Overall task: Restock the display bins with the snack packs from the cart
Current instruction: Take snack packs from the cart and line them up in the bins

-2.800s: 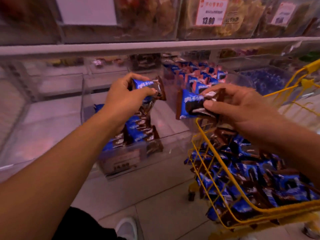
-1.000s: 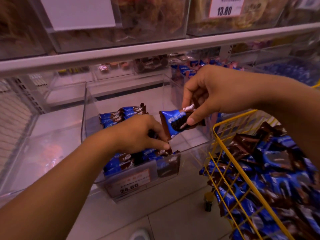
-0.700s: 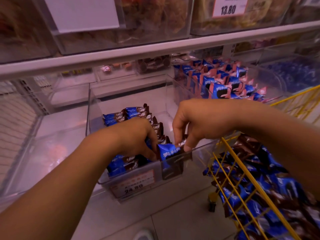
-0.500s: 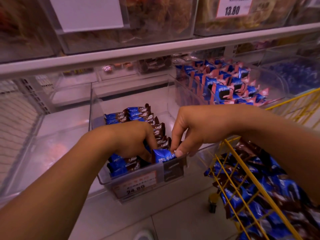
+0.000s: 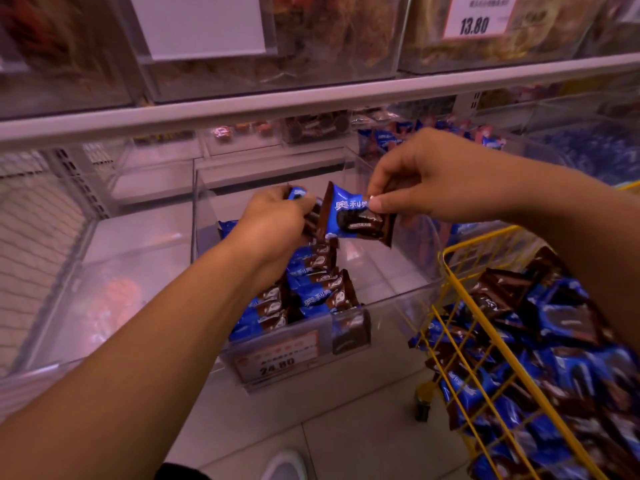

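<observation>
snack pack (image 5: 358,216) in blue and brown wrapping hangs above the clear display bin (image 5: 398,285), pinched at its upper edge between the thumb and fingers of the right hand (image 5: 440,178), so that grip is grasping the pack. just to its left, almost touching it, the left hand (image 5: 273,220) curls around a second pack (image 5: 300,199), of which only the blue end and a brown strip show past the fingers; that grip is grasping too. both hands are over the middle of the bin, above its contents.

below them a row of the same packs (image 5: 311,289) stands on edge along the left half of the bin, running from the back toward the front wall. the right half of the bin floor shows bare. a price label (image 5: 277,355) reading 24.80 sits on the bin's front face.

to the right, a yellow wire cart (image 5: 485,327) stands close beside the bin, heaped with more blue and brown packs (image 5: 554,358). behind the right hand, the neighbouring bin (image 5: 391,140) holds blue packs. overhead a shelf edge (image 5: 311,105) crosses the view, with a 13.80 tag (image 5: 479,15) on an upper bin. a white shoe tip (image 5: 285,465) shows on the tiled floor.
</observation>
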A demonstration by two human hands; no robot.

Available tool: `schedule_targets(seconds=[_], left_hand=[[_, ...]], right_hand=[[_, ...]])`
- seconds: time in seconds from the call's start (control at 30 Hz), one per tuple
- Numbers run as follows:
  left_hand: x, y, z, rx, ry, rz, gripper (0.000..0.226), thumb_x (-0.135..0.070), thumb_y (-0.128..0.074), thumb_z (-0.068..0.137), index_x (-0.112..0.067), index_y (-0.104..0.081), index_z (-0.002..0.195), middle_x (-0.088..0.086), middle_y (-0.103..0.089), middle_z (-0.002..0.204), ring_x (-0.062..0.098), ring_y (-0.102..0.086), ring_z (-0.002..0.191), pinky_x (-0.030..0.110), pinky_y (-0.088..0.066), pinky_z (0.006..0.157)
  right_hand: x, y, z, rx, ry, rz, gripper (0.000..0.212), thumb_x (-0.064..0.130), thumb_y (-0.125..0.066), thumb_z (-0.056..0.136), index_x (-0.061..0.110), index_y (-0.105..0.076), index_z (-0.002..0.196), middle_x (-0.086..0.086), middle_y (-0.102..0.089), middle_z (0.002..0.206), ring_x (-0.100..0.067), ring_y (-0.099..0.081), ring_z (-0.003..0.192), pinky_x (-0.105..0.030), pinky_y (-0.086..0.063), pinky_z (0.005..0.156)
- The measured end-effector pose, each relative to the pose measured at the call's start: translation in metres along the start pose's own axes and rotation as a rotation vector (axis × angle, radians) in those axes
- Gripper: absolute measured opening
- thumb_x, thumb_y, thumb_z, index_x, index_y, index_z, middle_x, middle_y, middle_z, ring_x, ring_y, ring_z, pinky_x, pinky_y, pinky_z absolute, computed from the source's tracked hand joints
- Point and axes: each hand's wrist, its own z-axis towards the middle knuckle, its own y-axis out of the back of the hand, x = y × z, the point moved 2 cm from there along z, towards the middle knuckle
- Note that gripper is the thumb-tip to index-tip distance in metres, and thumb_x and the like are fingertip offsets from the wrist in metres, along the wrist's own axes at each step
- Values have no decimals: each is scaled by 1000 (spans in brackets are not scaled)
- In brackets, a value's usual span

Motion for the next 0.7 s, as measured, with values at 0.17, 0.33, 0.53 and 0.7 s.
schedule_targets(seconds=[0.17,0.33,0.53,0.7], left_hand=[[-6,-18,-10,171,93,-417,29,-29,-44,103,-9,-58,119,18,-68,116,26,-71,100,41,-59,85],[-5,-24,-12,328,-34,-269,37,-22,-60,93,-5,-51,125,20,-68,117,26,-71,100,35,-58,85],[-3,-22,-10,355,-120,-119,35,-22,-61,94,-22,-47,126,11,-60,125,22,-68,107,35,-55,94],[-6,-5,-2,169,-273,279,43,-58,-46,94,-28,-48,124,-1,-62,122,11,-61,105,34,-50,84]], right_hand=[[-3,-13,-3,-111,-84,286,6,13,-66,94,13,-67,88,-2,-70,68,-2,-69,61,-18,-54,53],[-3,-20,-2,-150,-92,291,9,19,-62,97,10,-63,98,-7,-69,87,-6,-71,73,-22,-59,62],[-4,-19,-6,-8,-105,534,56,20,-83,68,11,-56,116,-22,-72,103,-25,-73,88,-41,-61,80],[-1,-8,-7,8,-30,141,38,18,-87,72,16,-72,108,-6,-76,87,-18,-73,76,-32,-61,69]])
